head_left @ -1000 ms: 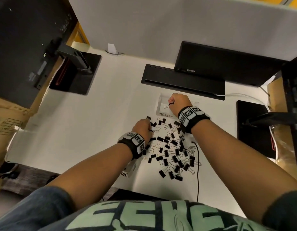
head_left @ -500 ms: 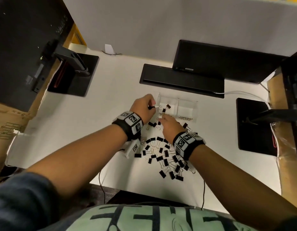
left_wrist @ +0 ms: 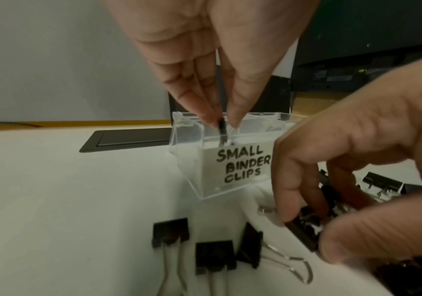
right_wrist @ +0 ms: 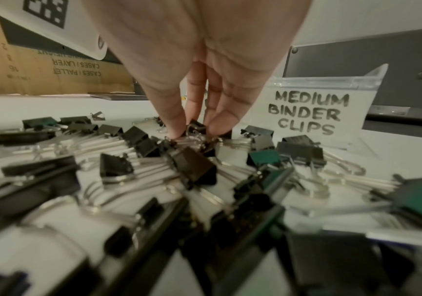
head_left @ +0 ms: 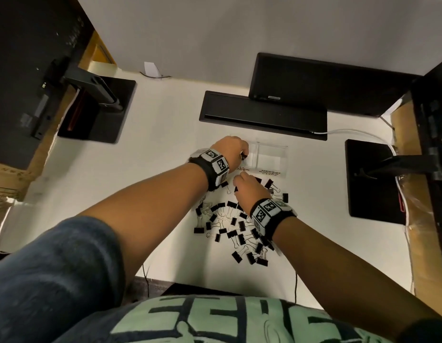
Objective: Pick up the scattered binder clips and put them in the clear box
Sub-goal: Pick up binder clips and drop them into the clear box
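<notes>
A clear two-compartment box (head_left: 272, 157) stands on the white desk, labelled "small binder clips" (left_wrist: 242, 166) on its left half and "medium binder clips" (right_wrist: 308, 114) on its right. My left hand (head_left: 231, 149) is over the left compartment and pinches a small black binder clip (left_wrist: 222, 128) at the box's rim. My right hand (head_left: 249, 191) is down in the pile of black binder clips (head_left: 237, 229) in front of the box. Its thumb and fingers pinch one clip (right_wrist: 196, 128) lying on the desk.
A black flat panel (head_left: 262, 115) and a monitor base (head_left: 314, 82) lie behind the box. Monitor stands sit at the left (head_left: 96, 112) and right (head_left: 373, 179). A thin cable (head_left: 295, 283) runs off the desk's front edge. Cardboard boxes flank the desk.
My left hand has carried its clip from the pile to over the box's left compartment. My right hand has left the box and come down into the pile.
</notes>
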Demonstrator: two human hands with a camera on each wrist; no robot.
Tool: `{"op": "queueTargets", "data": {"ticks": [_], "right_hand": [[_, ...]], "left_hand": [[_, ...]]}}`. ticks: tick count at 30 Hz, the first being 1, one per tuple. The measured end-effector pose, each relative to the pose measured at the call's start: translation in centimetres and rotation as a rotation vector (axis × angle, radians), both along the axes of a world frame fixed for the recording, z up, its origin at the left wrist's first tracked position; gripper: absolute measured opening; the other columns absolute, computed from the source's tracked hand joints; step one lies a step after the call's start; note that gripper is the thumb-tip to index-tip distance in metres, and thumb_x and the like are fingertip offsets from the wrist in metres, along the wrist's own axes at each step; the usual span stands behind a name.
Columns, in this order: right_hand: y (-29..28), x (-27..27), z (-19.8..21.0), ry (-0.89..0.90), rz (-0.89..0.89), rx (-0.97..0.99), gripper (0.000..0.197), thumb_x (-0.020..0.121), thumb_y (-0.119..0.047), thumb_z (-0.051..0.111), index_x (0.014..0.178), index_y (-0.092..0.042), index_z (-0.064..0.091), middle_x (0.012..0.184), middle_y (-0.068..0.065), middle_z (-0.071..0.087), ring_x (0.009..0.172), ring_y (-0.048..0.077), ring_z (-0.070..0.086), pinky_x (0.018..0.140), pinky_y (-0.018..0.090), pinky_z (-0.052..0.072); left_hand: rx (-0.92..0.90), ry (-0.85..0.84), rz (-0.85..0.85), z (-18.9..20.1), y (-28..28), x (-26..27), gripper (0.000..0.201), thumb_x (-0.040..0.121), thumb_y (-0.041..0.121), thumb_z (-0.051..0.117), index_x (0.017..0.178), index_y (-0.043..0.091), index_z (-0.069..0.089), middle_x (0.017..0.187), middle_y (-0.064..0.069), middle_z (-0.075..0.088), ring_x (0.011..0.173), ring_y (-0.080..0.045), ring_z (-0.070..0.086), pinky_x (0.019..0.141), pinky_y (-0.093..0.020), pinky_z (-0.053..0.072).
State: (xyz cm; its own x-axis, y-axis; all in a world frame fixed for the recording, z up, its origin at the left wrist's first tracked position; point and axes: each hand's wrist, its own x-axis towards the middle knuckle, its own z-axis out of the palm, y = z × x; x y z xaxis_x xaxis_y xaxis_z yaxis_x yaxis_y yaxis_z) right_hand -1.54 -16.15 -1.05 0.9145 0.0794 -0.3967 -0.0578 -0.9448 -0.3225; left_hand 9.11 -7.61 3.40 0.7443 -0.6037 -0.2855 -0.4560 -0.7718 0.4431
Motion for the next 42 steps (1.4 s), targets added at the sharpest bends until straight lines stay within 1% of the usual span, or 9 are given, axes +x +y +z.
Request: {"op": "queueTargets", "data": {"ticks": [3,8,14,18,21,26,29,34,42], "right_hand": [[-0.1,0.0,0.0,0.005,0.008,0.006,0.034,0.087,0.004,0.043,0.119,-0.007,0.051,0.122,0.01,0.046,0.111,0.027,0.048,0.08,0.038,0.046],[-0.2,0.2,0.2,0.043,-0.038,0.035,0.031,0.091,-0.004,0.042,0.119,-0.007,0.056,0.117,0.011,0.049,0.108,0.029,0.05,0.084,0.04,0.049],[-0.9,0.4,0.9,0.041,-0.222,0.197,0.028,0.091,-0.011,0.046,0.114,-0.008,0.062,0.121,0.008,0.056,0.106,0.024,0.056,0.09,0.031,0.045],[-1.4,-0.2,1.4,-0.064,-0.36,0.352,0.022,0.088,-0.011,0.053,0.105,-0.01,0.068,0.112,0.006,0.063,0.087,0.013,0.057,0.086,0.031,0.052],[-1.7,-0.3,2.0,-0.049,-0.49,0.491,0.019,0.089,-0.012,0.055,0.101,-0.013,0.069,0.102,0.003,0.065,0.082,0.017,0.061,0.071,0.031,0.055],[-2.5,0.3,3.7,-0.051,-0.645,0.66,0.022,0.092,-0.012,0.05,0.101,-0.018,0.07,0.09,-0.002,0.065,0.067,0.016,0.061,0.042,0.012,0.041],[-3.2,1.6,4.9,-0.115,-0.698,0.706,0.024,0.093,-0.014,0.049,0.1,-0.022,0.07,0.094,0.003,0.068,0.065,0.014,0.06,0.049,0.018,0.047],[-3.6,4.3,5.3,-0.186,-0.63,0.595,0.027,0.093,-0.013,0.045,0.104,-0.022,0.068,0.105,0.002,0.067,0.083,0.02,0.065,0.059,0.018,0.049],[-3.4,4.0,4.9,-0.205,-0.603,0.541,0.026,0.097,-0.018,0.045,0.113,-0.018,0.064,0.109,0.002,0.062,0.093,0.014,0.06,0.063,0.015,0.046]], "left_hand": [[-0.102,-0.052,0.098,0.3,1.3,-0.4,0.024,0.088,0.01,0.053,0.106,0.019,0.065,0.114,-0.006,0.062,0.109,-0.023,0.054,0.09,-0.038,0.05],[-0.151,-0.032,0.276,-0.5,4.4,-2.1,0.013,0.085,0.009,0.056,0.096,0.013,0.063,0.097,-0.002,0.053,0.091,-0.018,0.054,0.081,-0.03,0.048],[-0.022,0.05,0.288,-3.0,6.6,-4.0,0.014,0.086,0.014,0.058,0.098,0.012,0.062,0.111,-0.008,0.054,0.106,-0.025,0.052,0.088,-0.037,0.049],[0.01,0.13,0.245,-3.9,7.0,-4.6,0.037,0.082,0.02,0.067,0.117,0.023,0.058,0.129,-0.003,0.048,0.121,-0.022,0.044,0.099,-0.038,0.045],[0.033,0.13,0.23,-4.4,7.0,-4.9,0.04,0.083,0.021,0.066,0.122,0.024,0.059,0.131,-0.004,0.046,0.123,-0.023,0.042,0.101,-0.04,0.044],[-0.001,0.086,0.256,-4.6,6.9,-5.2,0.029,0.083,0.016,0.067,0.112,0.014,0.062,0.119,-0.009,0.049,0.114,-0.026,0.047,0.092,-0.036,0.048],[-0.017,0.083,0.276,-4.4,6.8,-5.2,0.024,0.083,0.014,0.066,0.107,0.011,0.064,0.115,-0.01,0.051,0.11,-0.027,0.049,0.089,-0.037,0.049],[-0.015,0.082,0.305,-4.3,6.6,-5.3,0.021,0.083,0.013,0.066,0.104,0.012,0.063,0.111,-0.01,0.051,0.105,-0.027,0.051,0.087,-0.04,0.051],[-0.092,0.123,0.355,-4.5,6.7,-5.5,0.013,0.082,0.005,0.061,0.094,0.01,0.061,0.095,0.002,0.042,0.08,-0.018,0.05,0.076,-0.026,0.044]]}}
